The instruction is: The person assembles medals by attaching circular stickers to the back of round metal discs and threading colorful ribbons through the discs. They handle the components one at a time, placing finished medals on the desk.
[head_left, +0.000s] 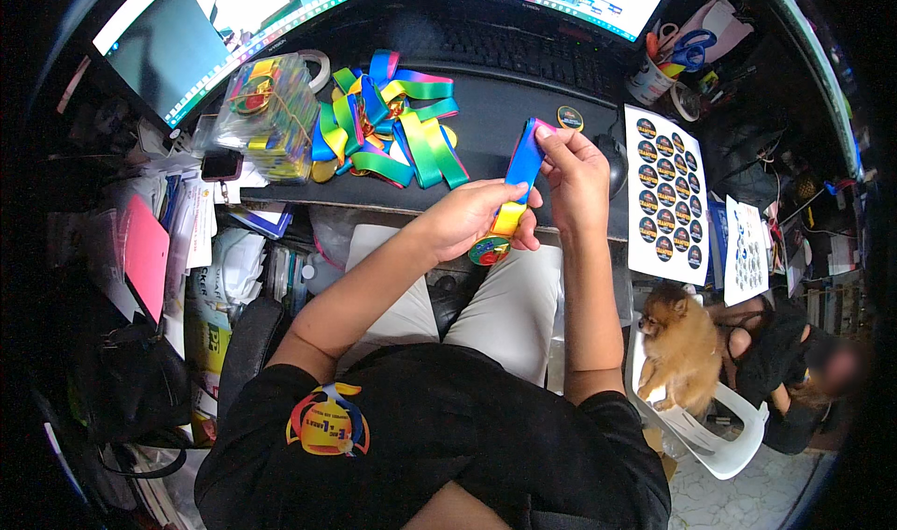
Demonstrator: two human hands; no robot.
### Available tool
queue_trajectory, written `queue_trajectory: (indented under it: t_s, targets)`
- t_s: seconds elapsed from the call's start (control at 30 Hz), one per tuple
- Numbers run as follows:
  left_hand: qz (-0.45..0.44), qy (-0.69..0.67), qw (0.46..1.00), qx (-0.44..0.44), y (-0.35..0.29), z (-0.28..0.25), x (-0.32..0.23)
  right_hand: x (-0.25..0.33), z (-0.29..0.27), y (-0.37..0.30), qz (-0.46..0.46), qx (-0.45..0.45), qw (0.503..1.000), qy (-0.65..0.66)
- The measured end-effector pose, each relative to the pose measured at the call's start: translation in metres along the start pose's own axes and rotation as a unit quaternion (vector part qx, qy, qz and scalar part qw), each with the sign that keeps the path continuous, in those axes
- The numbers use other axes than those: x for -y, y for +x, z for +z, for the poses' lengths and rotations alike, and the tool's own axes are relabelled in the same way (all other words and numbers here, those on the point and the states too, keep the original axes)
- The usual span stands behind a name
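Head view gives me a multicoloured ribbon [525,161] held up between both hands near the front edge of the desk [327,191]. Its long axis runs from upper right to lower left, with a blue folded end upward and a yellow part leading down to the medal [489,250], which hangs over the white trousers [509,310]. I see the right grip [579,177] closed narrowly, thumb and fingertips pinching the upper end; the left grip [467,217] holds the lower part, its thumb crossing the ribbon and hiding some of it. A round badge [570,118] lies just beyond the right fingers, and the mouse [613,162] sits close by that hand. To the left I have a tangled pile of ribbons [425,137] and a stack of clear packets [266,109]; to the right, a sheet of round stickers [665,193]. Behind them stands the keyboard [514,53].
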State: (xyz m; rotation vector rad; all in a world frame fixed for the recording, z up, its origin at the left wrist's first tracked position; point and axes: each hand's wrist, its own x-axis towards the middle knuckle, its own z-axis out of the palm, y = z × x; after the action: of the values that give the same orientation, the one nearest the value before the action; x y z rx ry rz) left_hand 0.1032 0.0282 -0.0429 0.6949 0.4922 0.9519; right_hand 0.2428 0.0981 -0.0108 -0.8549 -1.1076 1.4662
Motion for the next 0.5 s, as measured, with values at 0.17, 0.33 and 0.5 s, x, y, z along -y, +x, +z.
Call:
queue_trajectory:
  t_s: [0.17,0.33,0.5]
  targets:
    - [0.028,0.128,0.984,-0.124,-0.001,0.013,0.000,0.005,-0.002,0.002,-0.017,-0.005,1.000,-0.019]
    - [0.071,0.191,0.965,-0.165,-0.004,0.013,-0.001,0.013,0.000,0.000,-0.064,-0.011,0.997,-0.043]
    - [0.083,0.214,0.967,-0.109,-0.005,0.011,-0.005,0.020,0.004,-0.001,-0.090,0.005,0.994,-0.070]
